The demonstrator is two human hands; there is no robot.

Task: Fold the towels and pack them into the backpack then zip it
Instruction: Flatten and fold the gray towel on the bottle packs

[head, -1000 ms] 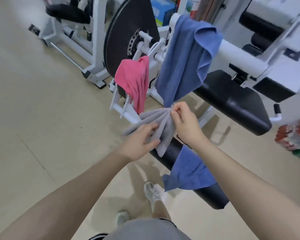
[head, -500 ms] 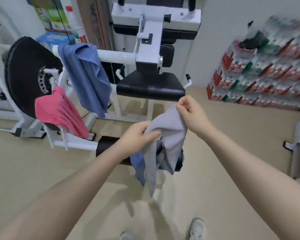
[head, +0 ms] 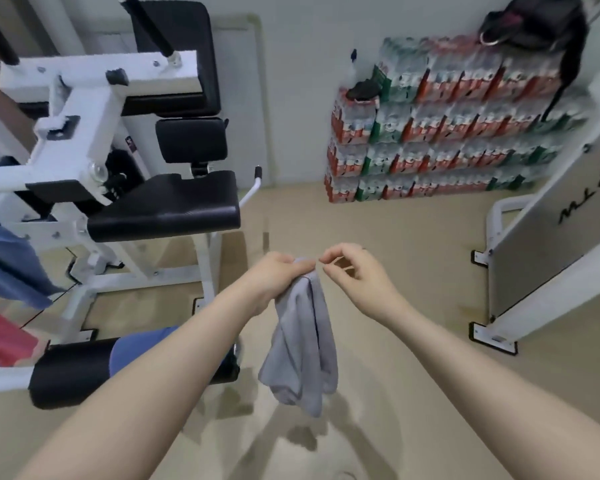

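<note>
The grey towel (head: 303,344) hangs in the air in front of me, bunched at its top in my left hand (head: 280,274), with the rest of the cloth falling loose in folds above the floor (head: 413,306). My left hand has its fingers curled round the top of the towel, grasping it. My right hand (head: 355,271) is just beside it, thumb and forefinger close together near the towel's top edge; I cannot tell whether they actually pinch the cloth or hold nothing. To my left stands a white exercise machine (head: 84,133) with a black seat (head: 167,209) and a black roller pad (head: 73,368) low down. A blue towel (head: 7,265) hangs from the machine at the left edge of the view, a pink towel (head: 0,337) below it, and another blue towel (head: 136,344) lies over the roller pad, partly hidden by my left arm. By the far wall are stacked packs of bottles (head: 447,126), and a black bag (head: 537,22) sits on top of them.
</note>
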